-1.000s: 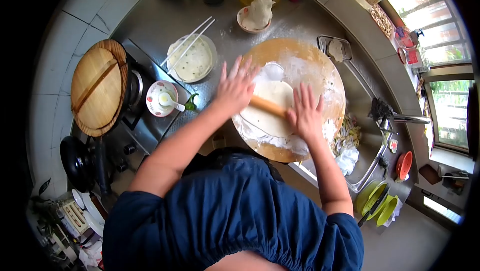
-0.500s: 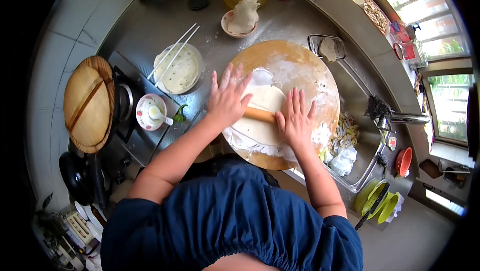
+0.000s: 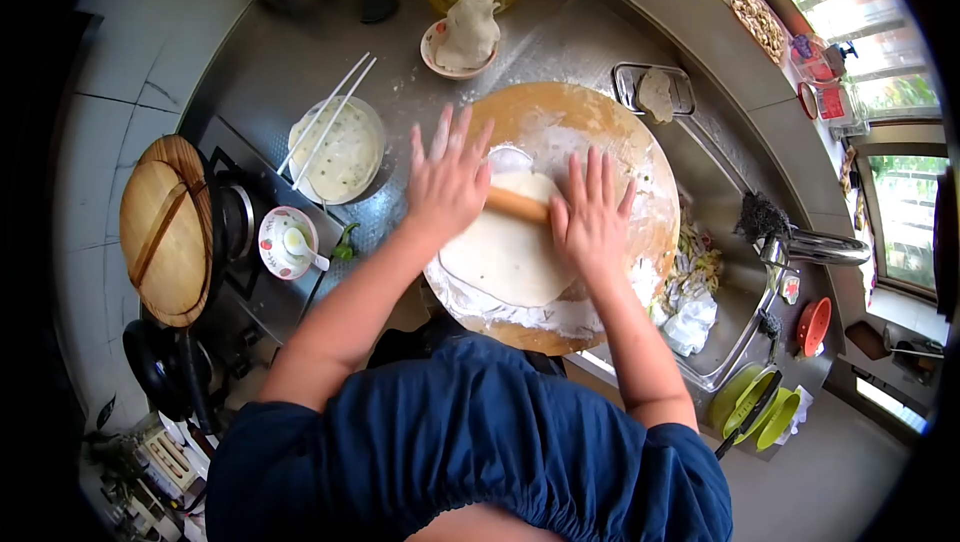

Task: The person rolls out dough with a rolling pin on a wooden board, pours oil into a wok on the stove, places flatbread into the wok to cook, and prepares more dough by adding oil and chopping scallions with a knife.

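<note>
Step in hand, my read: rolling out. Rolling pin (image 3: 517,205) is lying crosswise between the hands, over the far part of a thin dough sheet (image 3: 505,260). Most of the sheet is sitting on the near side of the pin, toward the torso, on a floured round wooden board (image 3: 552,102).

Left hand (image 3: 447,184) is resting palm-down over the pin's left end, fingers straight and apart. Right hand (image 3: 592,214) is mirroring that over the right end. Neither is clenching; both are bearing on the pin flat rather than gripping. Exact palm contact is hiding under the hands, so can't tell pressure.

Judgement on next move: another pass is calling for level palms and even load, with the pin staying square to the sheet. Sheet's left edge is sitting near the board's rim, so overhang is looking like the main risk there.

Around the hands: dough lump (image 3: 470,32) is standing in a small bowl (image 3: 437,64) beyond the left hand, on the steel tabletop (image 3: 330,57). Chopsticks (image 3: 328,132) are lying across a bowl (image 3: 378,132) left of it. Green pepper (image 3: 345,243) is lying nearer the left forearm. Sink (image 3: 742,292) is flanking the right hand, outside the board.
</note>
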Demonstrator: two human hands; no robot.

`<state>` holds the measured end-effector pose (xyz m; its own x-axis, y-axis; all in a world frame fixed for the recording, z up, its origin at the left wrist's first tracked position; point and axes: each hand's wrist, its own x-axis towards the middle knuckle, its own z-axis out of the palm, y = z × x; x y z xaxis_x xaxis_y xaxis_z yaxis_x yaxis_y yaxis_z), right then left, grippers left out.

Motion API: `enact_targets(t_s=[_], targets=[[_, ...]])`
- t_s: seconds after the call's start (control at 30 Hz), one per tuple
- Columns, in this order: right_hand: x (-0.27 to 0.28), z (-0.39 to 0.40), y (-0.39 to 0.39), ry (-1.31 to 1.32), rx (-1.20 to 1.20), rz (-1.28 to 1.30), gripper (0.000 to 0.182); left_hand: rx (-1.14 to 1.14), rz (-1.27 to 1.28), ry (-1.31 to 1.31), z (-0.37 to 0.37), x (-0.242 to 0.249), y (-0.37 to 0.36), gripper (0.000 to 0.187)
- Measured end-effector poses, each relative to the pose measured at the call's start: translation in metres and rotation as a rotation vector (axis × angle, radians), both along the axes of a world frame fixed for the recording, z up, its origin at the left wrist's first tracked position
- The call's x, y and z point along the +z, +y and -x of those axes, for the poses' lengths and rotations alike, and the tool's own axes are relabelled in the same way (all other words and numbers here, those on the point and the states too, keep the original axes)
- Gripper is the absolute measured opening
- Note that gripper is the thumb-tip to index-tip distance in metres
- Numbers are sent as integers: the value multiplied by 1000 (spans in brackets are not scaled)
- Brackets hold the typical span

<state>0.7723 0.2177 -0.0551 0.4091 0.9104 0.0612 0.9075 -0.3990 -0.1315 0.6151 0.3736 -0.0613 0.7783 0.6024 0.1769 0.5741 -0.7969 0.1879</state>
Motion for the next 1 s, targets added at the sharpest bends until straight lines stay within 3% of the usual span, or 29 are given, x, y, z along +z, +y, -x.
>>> enact_targets(t_s=[0.2,0.33,0.4,0.47,0.5,0.6,0.73,0.8,0.87,0.9,0.93,1.0], targets=[[-8,-56,54,-43,-86,-15,61,-7,-77,-94,-56,-9,49,54],[-3,-74,58,27,-15,-176,56,12,-75,-115,-70,-15,63,49],[15,-65,29,61,103,-289,51,8,-46,-141,-61,-13,61,49],[28,-54,7,101,267,-94,47,21,-29,-113,-46,-13,59,49],[23,-54,3,67,338,-117,41,27,-21,-103,-41,-13,57,49],[15,-57,5,162,338,-111,34,-39,20,-70,-36,-6,56,51],[45,-25,-9,-6,298,-238,27,-184,67,-85,-21,22,45,54],[37,-9,-29,-30,246,-152,25,-248,45,34,-6,19,31,55],[19,-1,-50,30,302,-107,25,-272,95,134,9,7,15,57],[22,1,-56,134,247,-8,36,-261,93,144,14,9,9,58],[23,-1,-52,132,247,-10,36,-248,93,156,17,11,7,59],[21,-6,-42,51,137,-88,53,-293,111,229,19,9,7,61]])
